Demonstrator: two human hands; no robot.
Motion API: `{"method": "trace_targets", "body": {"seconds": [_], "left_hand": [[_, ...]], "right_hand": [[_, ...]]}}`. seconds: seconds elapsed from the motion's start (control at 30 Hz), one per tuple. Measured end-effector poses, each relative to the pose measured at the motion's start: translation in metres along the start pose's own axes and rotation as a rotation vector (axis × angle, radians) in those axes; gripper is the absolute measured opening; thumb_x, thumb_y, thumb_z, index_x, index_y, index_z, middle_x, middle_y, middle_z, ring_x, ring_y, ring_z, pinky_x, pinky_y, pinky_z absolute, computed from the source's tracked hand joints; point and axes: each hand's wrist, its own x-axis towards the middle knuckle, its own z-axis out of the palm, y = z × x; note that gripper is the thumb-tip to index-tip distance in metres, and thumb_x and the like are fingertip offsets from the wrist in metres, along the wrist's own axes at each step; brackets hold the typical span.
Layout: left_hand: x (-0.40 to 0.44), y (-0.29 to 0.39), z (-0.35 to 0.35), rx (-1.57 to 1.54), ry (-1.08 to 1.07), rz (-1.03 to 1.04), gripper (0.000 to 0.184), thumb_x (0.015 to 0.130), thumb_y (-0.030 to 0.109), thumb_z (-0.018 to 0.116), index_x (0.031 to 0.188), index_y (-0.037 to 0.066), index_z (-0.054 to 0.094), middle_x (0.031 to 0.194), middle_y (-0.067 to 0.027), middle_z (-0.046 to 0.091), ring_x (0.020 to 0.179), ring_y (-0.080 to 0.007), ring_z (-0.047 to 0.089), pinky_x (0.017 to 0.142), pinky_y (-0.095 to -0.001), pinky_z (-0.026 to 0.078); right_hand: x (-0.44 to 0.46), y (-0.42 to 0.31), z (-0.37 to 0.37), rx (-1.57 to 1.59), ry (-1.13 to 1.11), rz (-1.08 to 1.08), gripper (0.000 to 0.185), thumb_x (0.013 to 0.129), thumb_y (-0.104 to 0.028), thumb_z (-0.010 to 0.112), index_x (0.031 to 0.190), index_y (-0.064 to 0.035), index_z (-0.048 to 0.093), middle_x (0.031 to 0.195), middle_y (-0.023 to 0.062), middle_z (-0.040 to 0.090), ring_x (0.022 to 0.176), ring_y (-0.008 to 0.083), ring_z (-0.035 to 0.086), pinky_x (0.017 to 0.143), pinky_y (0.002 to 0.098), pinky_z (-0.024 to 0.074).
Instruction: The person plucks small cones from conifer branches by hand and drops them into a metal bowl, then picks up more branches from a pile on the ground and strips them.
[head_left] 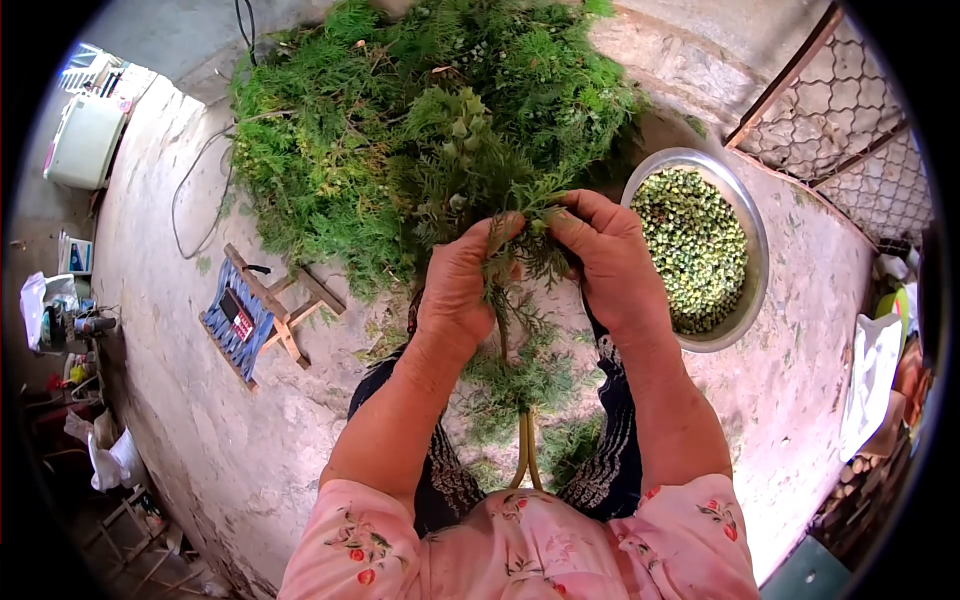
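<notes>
Between my two hands is a green leafy sprig [520, 262] with flat, feathery leaves. My left hand [465, 275] has its fingers closed round the sprig's left side. My right hand [608, 255] pinches its upper right part, thumb and fingertips together. Just beyond the hands lies a large heap of cut green branches [330, 150], with pale green cones [465, 130] among the leaves. A round metal bowl [757, 215] stands to the right of my right hand, filled with small green and yellowish cones or seeds [690, 245].
A small wooden folding stool [237, 315] with blue webbing and a dark red-marked object stands at left. Loose sprigs [520, 385] lie on the concrete floor [250, 440] between my legs. Wire mesh [830, 100] is at upper right, bags and firewood at right, a white container [85, 140] at upper left.
</notes>
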Motion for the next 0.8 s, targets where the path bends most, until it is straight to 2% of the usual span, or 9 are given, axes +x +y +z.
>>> {"method": "trace_targets", "body": {"seconds": [0.03,0.1,0.2,0.27,0.3,0.43,0.53,0.67,0.8], "left_hand": [[-0.001,-0.001,0.003,0.0,-0.001,-0.002,0.015,0.077,0.014,0.062,0.088,0.005,0.064,0.077,0.001,0.06,0.06,-0.0088,0.051,0.049,-0.0245,0.039],[-0.006,-0.003,0.014,0.026,0.119,0.018,0.011,0.075,0.013,0.064,0.076,0.006,0.056,0.056,0.0007,0.041,0.048,-0.0121,0.037,0.049,-0.028,0.032],[-0.01,-0.003,0.022,-0.019,0.168,0.034,0.011,0.074,0.013,0.064,0.076,0.006,0.056,0.053,0.0013,0.038,0.048,-0.0115,0.033,0.048,-0.0276,0.029],[-0.008,0.0,0.006,-0.054,0.072,0.058,0.01,0.074,0.013,0.065,0.076,0.006,0.057,0.052,0.0013,0.036,0.048,-0.0113,0.033,0.048,-0.0275,0.028],[-0.006,0.001,-0.001,-0.089,-0.022,0.084,0.01,0.075,0.013,0.065,0.077,0.006,0.057,0.051,0.0014,0.035,0.049,-0.0111,0.033,0.048,-0.0275,0.027],[0.001,-0.003,-0.006,-0.093,0.095,0.073,0.009,0.075,0.014,0.064,0.077,0.007,0.058,0.049,0.0016,0.032,0.048,-0.011,0.031,0.048,-0.0276,0.025],[0.003,-0.001,-0.005,-0.12,0.07,0.081,0.008,0.075,0.015,0.064,0.075,0.008,0.059,0.05,0.0021,0.031,0.048,-0.0111,0.03,0.048,-0.0276,0.026],[0.001,0.001,0.0,-0.068,0.115,0.046,0.009,0.075,0.015,0.064,0.075,0.008,0.059,0.051,0.0031,0.032,0.047,-0.0111,0.03,0.047,-0.0275,0.026],[0.003,0.0,-0.005,-0.057,0.069,0.052,0.011,0.074,0.015,0.066,0.077,0.007,0.058,0.054,0.0032,0.037,0.048,-0.0103,0.034,0.046,-0.0265,0.028]], "right_hand": [[0.001,0.004,0.0,0.0,0.002,0.0,0.013,0.081,-0.011,0.057,0.091,-0.0014,0.059,0.069,-0.0029,0.055,0.057,0.0046,0.046,0.047,0.0197,0.036],[0.005,0.012,0.001,-0.22,0.088,-0.297,0.012,0.08,-0.008,0.056,0.09,0.0002,0.059,0.068,-0.0016,0.056,0.057,0.0065,0.049,0.049,0.0207,0.0388],[0.008,0.017,0.001,-0.553,0.261,-0.527,0.011,0.08,-0.006,0.056,0.089,0.0008,0.058,0.068,0.0001,0.056,0.06,0.008,0.051,0.052,0.0215,0.0416],[0.007,-0.016,-0.007,-0.583,0.394,-0.196,0.01,0.083,-0.005,0.052,0.09,-0.0016,0.058,0.066,-0.001,0.054,0.058,0.0054,0.047,0.049,0.0185,0.0364],[0.01,-0.02,-0.016,-0.139,0.312,-0.069,0.01,0.083,-0.006,0.052,0.091,-0.0035,0.058,0.068,-0.0006,0.053,0.057,0.0077,0.046,0.047,0.0191,0.0337],[0.004,-0.014,-0.012,0.464,0.135,0.126,0.013,0.082,-0.007,0.054,0.094,-0.0021,0.052,0.078,0.005,0.054,0.061,0.0151,0.05,0.05,0.0245,0.0387],[-0.001,-0.025,-0.001,0.57,0.153,0.156,0.012,0.081,-0.006,0.054,0.093,-0.0021,0.053,0.078,0.0054,0.054,0.061,0.0159,0.05,0.05,0.0249,0.0387],[0.002,-0.017,-0.011,0.544,-0.005,0.095,0.014,0.08,-0.006,0.057,0.092,-0.0009,0.055,0.079,0.005,0.055,0.063,0.0142,0.05,0.05,0.0244,0.0386],[-0.005,-0.02,0.001,0.006,0.008,0.067,0.016,0.075,-0.002,0.061,0.09,0.0014,0.059,0.079,0.0028,0.056,0.068,0.0081,0.048,0.053,0.023,0.0387]]}}
